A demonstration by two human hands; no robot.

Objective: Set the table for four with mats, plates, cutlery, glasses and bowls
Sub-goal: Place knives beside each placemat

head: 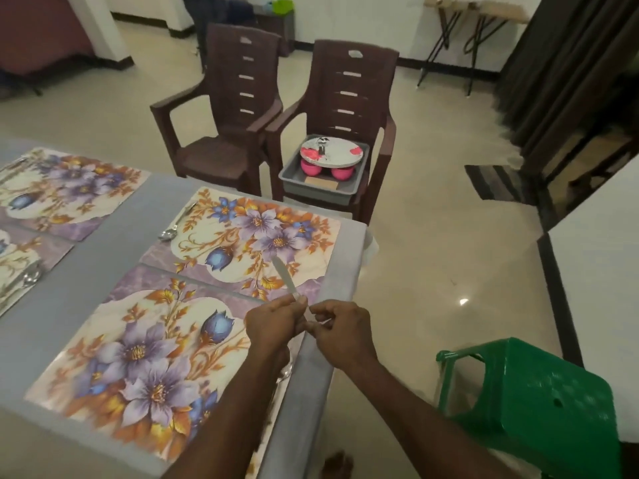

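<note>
Several floral mats lie on the grey table (pixel 103 243). My left hand (pixel 273 323) and my right hand (pixel 340 328) meet over the right edge of the near mat (pixel 138 357), both pinching the handle end of a table knife (pixel 287 280) whose blade points up and away over the far right mat (pixel 242 236). A spoon (pixel 174 224) lies on the left edge of that far mat. Another spoon (pixel 285 373) shows under my left forearm at the near mat's right edge. More cutlery (pixel 31 276) rests on a mat at the left.
Two brown plastic chairs (pixel 228 108) stand beyond the table. The right one carries a grey tub (pixel 294 178) with steel plates (pixel 332 153) stacked over pink bowls (pixel 309 167). A green plastic chair (pixel 539 399) is close at my right. My bare foot shows below the table edge.
</note>
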